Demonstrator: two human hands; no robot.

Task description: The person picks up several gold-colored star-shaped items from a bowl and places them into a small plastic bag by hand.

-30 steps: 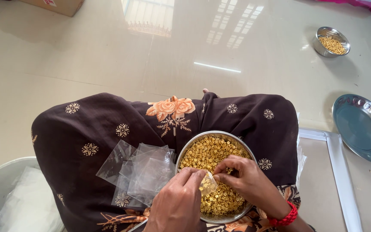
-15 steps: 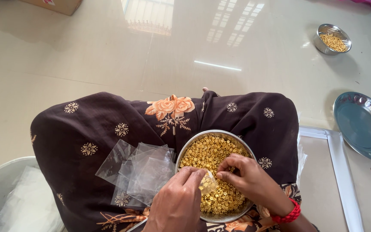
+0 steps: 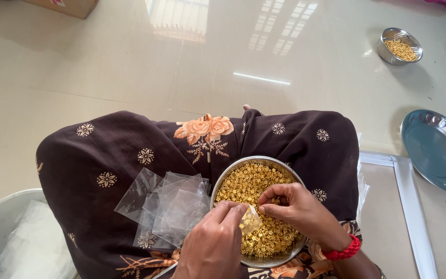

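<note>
From the head view, the left hand (image 3: 213, 248) pinches a small clear pouch (image 3: 249, 221) over the steel bowl (image 3: 222, 182) of golden beads on the lap. The right hand (image 3: 298, 209) has its grip clenched at the pouch's mouth, perhaps on beads. Spare pouches (image 3: 169, 206) lie beside the bowl.

My left hand (image 3: 213, 247) and right hand (image 3: 298, 212) meet fingertip to fingertip, each grip pinched, wrists low.

Home floor workspace, glossy tiles (image 3: 104, 67), steel bowls (image 3: 399, 45)
</note>
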